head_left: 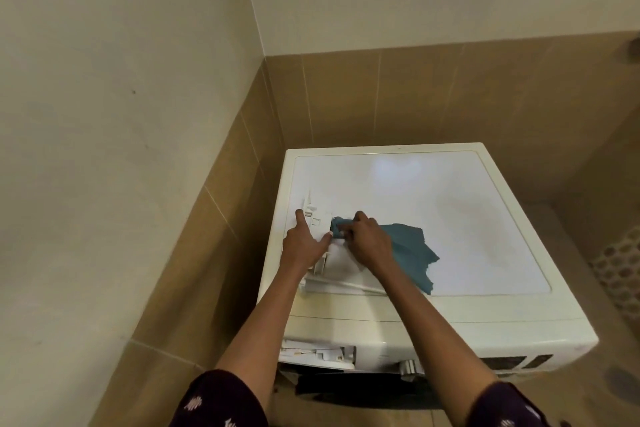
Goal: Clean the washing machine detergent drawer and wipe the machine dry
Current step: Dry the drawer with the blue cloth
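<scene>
– Right hand [367, 243], item 1: what does it hold?

– It is clenched round one end of the teal cloth [412, 253] and pushes that end into a compartment of the detergent drawer [316, 215]. The rest of the cloth trails to the right across the top of the washing machine [450, 184].

– And the left hand [303, 246]?

– It grasps nothing. The fingers are spread and fairly straight, and they press on the drawer's left side to steady it.

– Where does the drawer lie?

– It has been taken out and lies on the machine's top, toward the left front corner. Its housing [318, 354] in the front panel stands open.

– How far along is the task?

– It appears to be about midway. The drawer is out and being wiped, but whether its compartments are clean cannot be told. What probably remains is refitting the drawer and wiping the machine dry. A dull patch [467, 218] shows on the right of the top, and it cannot be told whether it is wet.

– What about edges and room?

– The drawer's near end sits at the front rim of the top, so a hard push toward the person could slide it off. The tiled wall [225, 191] stands close on the left and leaves little room for the elbow. The free room lies rightward and rearward across the top.
</scene>
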The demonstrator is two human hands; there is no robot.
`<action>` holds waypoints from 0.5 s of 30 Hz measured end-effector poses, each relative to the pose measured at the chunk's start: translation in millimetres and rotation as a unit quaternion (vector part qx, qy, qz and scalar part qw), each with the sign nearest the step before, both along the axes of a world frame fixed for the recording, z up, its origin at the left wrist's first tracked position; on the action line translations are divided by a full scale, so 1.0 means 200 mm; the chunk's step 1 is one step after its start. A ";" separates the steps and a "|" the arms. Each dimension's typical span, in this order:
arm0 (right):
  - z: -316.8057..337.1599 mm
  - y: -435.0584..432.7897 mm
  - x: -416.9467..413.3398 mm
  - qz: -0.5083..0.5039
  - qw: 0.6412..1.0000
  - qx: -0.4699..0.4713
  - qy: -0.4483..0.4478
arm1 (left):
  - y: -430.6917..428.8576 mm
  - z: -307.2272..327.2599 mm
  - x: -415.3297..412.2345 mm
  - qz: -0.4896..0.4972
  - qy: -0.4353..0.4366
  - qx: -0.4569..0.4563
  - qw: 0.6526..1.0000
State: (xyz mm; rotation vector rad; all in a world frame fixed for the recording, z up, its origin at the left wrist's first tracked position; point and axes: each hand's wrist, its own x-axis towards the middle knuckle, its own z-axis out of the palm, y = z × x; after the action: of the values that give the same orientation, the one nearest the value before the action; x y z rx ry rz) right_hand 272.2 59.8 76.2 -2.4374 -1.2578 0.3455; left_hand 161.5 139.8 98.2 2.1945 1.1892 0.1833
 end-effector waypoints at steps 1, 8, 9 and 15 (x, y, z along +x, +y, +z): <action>-0.01 -0.02 0.03 -0.003 1.000 -0.003 0.000 | 0.00 0.00 0.00 0.004 0.000 -0.002 1.000; -0.05 -0.17 0.17 -0.171 0.985 -0.005 0.007 | 0.00 -0.01 0.00 0.012 0.007 0.004 1.000; -0.04 -0.14 0.16 -0.180 0.983 -0.017 -0.013 | 0.00 -0.01 0.00 0.011 0.007 0.005 1.000; -0.05 0.04 0.08 -0.042 0.999 0.026 0.000 | 0.01 -0.02 0.00 0.004 0.011 0.006 1.000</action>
State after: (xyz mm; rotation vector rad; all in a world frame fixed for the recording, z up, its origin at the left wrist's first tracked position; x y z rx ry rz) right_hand 289.2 67.4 65.3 -2.4369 -1.1461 0.2856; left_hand 162.0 141.3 95.1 2.2072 1.2127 0.1716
